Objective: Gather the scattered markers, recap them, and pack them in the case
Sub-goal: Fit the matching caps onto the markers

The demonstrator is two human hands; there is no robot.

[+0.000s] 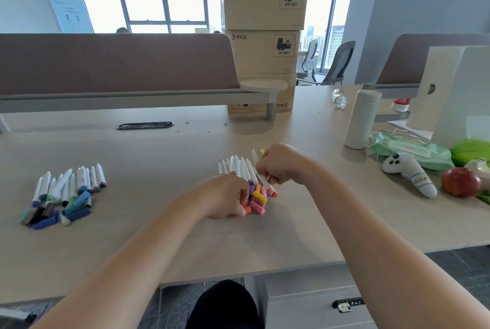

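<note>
Two groups of white-bodied markers lie on the desk. The left group [69,183] has blue, green and dark loose caps [57,213] in front of it. The middle group [238,168] lies beside a pile of pink, orange, yellow and purple caps [258,200]. My right hand [281,163] is closed around a white marker [255,156] with a yellow tip poking out above the fingers. My left hand [228,197] rests on the warm-coloured caps with its fingers curled among them; I cannot tell whether it grips one. No marker case is in view.
A white bottle [362,119], wet wipes pack [411,149], white controller [409,173], red apple [461,181] and a green object [472,152] crowd the right side. Stacked cardboard boxes [265,42] and a brown partition [116,63] stand behind the desk.
</note>
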